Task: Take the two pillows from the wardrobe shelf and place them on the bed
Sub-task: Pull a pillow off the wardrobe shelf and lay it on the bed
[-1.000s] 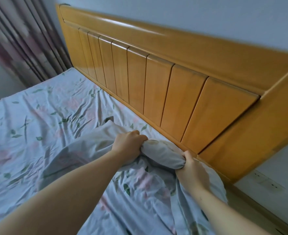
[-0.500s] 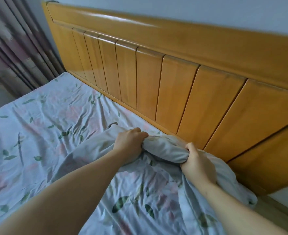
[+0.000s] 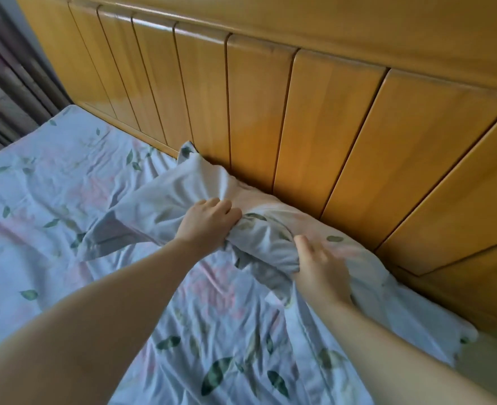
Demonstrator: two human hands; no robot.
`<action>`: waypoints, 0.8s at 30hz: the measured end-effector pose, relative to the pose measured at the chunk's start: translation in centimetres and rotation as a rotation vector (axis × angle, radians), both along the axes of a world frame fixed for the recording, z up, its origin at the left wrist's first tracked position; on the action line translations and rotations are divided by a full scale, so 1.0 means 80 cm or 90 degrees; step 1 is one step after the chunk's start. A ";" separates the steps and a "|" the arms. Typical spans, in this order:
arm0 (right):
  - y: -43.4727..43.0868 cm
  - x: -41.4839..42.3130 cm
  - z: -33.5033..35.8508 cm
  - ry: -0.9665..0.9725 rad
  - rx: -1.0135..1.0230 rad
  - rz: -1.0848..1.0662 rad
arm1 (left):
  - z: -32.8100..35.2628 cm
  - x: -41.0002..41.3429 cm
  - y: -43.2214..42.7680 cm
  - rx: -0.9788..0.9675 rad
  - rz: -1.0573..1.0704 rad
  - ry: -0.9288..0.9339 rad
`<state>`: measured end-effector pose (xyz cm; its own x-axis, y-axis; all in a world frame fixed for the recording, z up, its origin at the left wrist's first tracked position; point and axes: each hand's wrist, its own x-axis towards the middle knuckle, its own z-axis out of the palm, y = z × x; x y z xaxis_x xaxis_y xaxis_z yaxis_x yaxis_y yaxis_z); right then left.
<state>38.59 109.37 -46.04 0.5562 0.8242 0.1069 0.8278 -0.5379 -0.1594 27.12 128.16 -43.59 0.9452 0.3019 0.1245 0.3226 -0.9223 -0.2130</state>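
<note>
A pillow in a pale blue case with green leaves and pink flowers lies on the bed, pushed against the wooden headboard. My left hand clutches a bunch of the pillow's fabric near its middle. My right hand pinches the same bunched fold a little to the right, fingers curled into the cloth. The pillow's far corner sticks up against the headboard. Its print matches the bed sheet, so its near edge is hard to tell. No second pillow and no wardrobe are in view.
Dark striped curtains hang at the far left beyond the bed. The bed's right edge drops to a pale floor at the lower right. Rumpled sheet covers the mattress to the left and in front.
The pillow has been pushed further up against the headboard and its far corner now stands up. Both hands kept hold of the fabric, and my view has moved closer and lower.
</note>
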 end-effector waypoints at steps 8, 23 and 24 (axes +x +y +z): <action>-0.047 -0.064 -0.129 0.237 -0.199 0.063 | -0.135 -0.047 -0.056 -0.401 0.290 0.453; -0.106 0.058 -0.173 0.405 -0.001 -0.530 | -0.197 0.018 -0.128 -0.481 0.253 0.157; -0.108 0.068 -0.175 0.450 -0.004 -0.579 | -0.199 0.021 -0.130 -0.477 0.267 0.185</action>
<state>44.02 100.76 -60.02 0.8797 0.0861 -0.4678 -0.1404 -0.8926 -0.4283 28.80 117.75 -59.51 0.7030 0.5341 -0.4696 0.6903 -0.6713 0.2699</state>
